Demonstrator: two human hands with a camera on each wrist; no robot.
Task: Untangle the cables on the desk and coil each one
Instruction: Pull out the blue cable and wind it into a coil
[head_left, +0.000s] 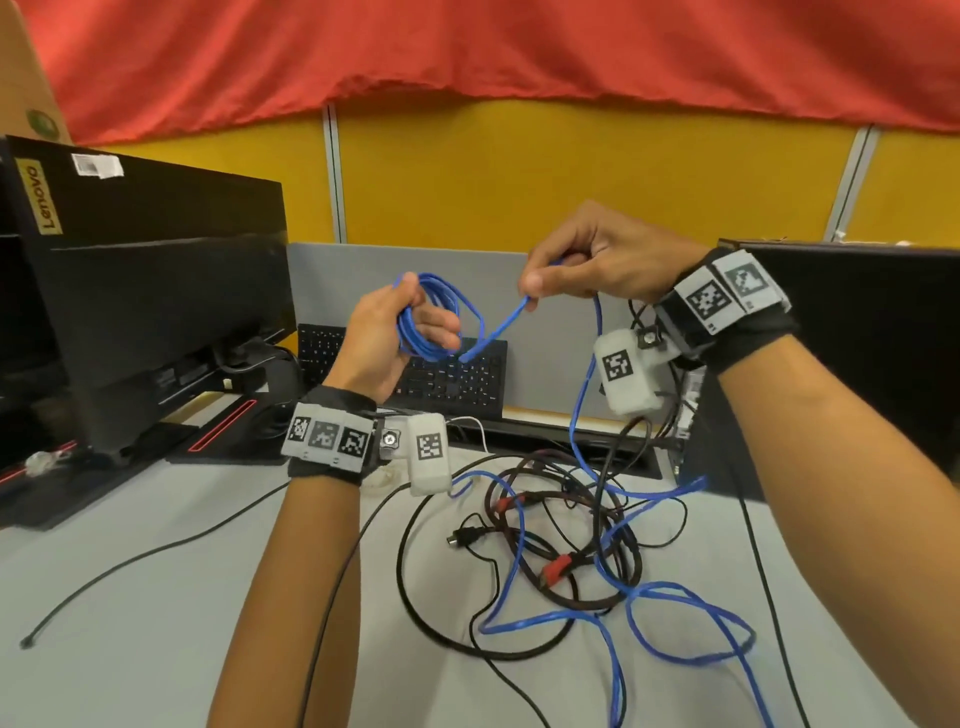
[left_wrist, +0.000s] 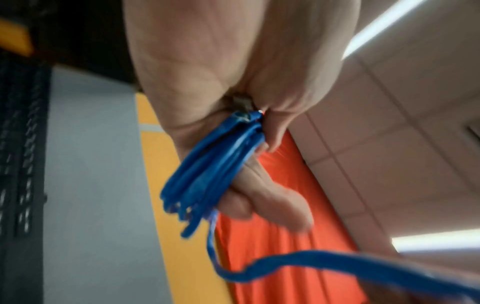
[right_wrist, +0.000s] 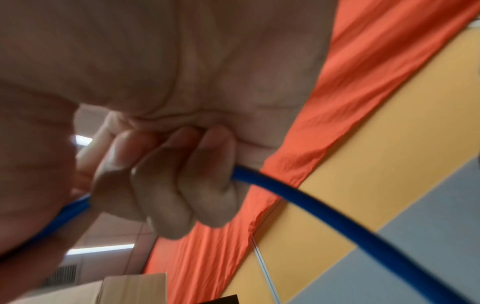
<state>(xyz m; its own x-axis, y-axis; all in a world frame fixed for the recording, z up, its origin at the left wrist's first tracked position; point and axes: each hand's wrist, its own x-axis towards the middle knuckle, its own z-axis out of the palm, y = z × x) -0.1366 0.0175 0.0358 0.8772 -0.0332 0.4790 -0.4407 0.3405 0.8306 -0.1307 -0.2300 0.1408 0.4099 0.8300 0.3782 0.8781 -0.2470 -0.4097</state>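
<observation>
My left hand (head_left: 410, 332) is raised over the desk and grips several loops of a blue cable (head_left: 441, 312); the loops (left_wrist: 207, 174) lie across its palm and fingers. My right hand (head_left: 571, 270) is up to the right, its fingers (right_wrist: 166, 189) curled round the same blue cable (right_wrist: 311, 205). From there the cable hangs down to the desk and runs through a tangle of black and dark red cables (head_left: 561, 540). More blue slack (head_left: 691, 629) loops on the grey desk (head_left: 130, 623) at the right.
A black monitor (head_left: 156, 291) stands at the left and a black keyboard (head_left: 452, 374) behind the hands. A second black screen (head_left: 857, 353) is at the right. A thin black wire (head_left: 135, 561) trails across the desk's left part.
</observation>
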